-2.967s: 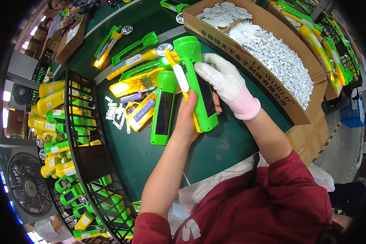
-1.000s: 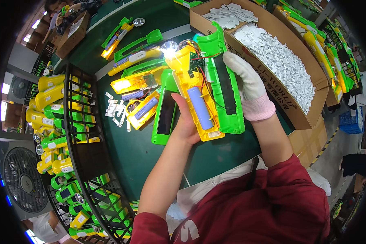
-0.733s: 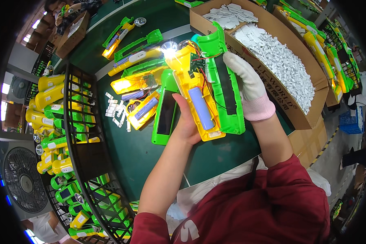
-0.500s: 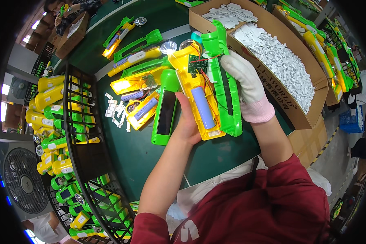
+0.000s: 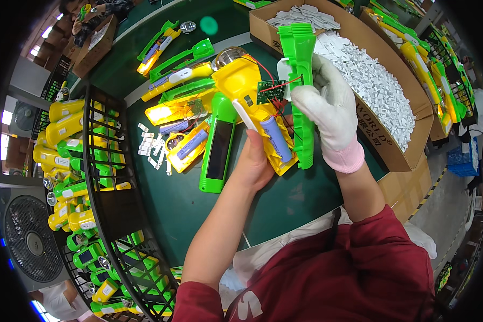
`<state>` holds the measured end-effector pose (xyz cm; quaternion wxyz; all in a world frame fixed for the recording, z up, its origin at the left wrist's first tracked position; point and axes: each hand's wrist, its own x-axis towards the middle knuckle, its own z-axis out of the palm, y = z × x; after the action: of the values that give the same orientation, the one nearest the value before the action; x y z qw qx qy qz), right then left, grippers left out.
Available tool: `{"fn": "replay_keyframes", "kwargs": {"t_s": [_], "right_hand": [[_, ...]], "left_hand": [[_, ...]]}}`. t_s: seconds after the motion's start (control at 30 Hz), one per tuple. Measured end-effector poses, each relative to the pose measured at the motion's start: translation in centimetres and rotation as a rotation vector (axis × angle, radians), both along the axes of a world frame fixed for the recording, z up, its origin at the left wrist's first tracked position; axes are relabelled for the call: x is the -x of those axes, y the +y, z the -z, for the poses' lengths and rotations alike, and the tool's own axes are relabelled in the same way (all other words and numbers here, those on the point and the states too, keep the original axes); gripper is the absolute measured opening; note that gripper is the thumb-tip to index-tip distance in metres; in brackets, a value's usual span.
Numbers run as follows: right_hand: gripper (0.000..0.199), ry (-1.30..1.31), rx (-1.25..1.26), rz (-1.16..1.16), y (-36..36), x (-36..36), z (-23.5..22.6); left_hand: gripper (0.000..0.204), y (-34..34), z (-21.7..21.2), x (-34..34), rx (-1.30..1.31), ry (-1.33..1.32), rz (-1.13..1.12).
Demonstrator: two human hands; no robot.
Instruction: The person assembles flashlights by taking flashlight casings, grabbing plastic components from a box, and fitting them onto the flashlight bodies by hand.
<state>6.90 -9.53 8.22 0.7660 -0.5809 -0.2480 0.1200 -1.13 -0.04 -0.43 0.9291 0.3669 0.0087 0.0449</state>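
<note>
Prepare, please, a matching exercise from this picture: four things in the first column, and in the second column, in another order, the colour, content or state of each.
Column 1
1. Left hand
2. Right hand
3. Battery between the hands
4. Cardboard box

Column 2
A. blue-violet, lying in the yellow shell half
B. white-gloved, holding the green shell half
C. containing many small white parts
D. bare, holding the yellow shell half

Right pairs: 1-D, 2-B, 3-A, 4-C
</note>
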Motion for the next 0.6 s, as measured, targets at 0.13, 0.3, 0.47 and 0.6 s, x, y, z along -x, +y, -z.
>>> {"fn": "replay_keyframes", "kwargs": {"t_s": [0.13, 0.3, 0.47, 0.6], "right_hand": [[0.05, 0.05, -0.01, -0.024, 0.2, 0.2, 0.1], [0.061, -0.449, 0.261, 0.151, 0.9, 1.1, 1.6], [0.054, -0.817, 0.368, 0.133, 0.9, 3.2, 2.1], [0.047, -0.946, 0.406, 0.207, 1.2, 5.1, 2.3]], "left_hand": [[0.092, 0.6, 0.9, 0.1, 0.05, 0.001, 0.037], [0.085, 0.1, 0.1, 0.5, 0.078, 0.046, 0.066], [0.052, 1.0, 1.1, -0.8, 0.339, 0.003, 0.072], [0.048, 2.1, 1.6, -0.5, 0.467, -0.184, 0.208]]}}
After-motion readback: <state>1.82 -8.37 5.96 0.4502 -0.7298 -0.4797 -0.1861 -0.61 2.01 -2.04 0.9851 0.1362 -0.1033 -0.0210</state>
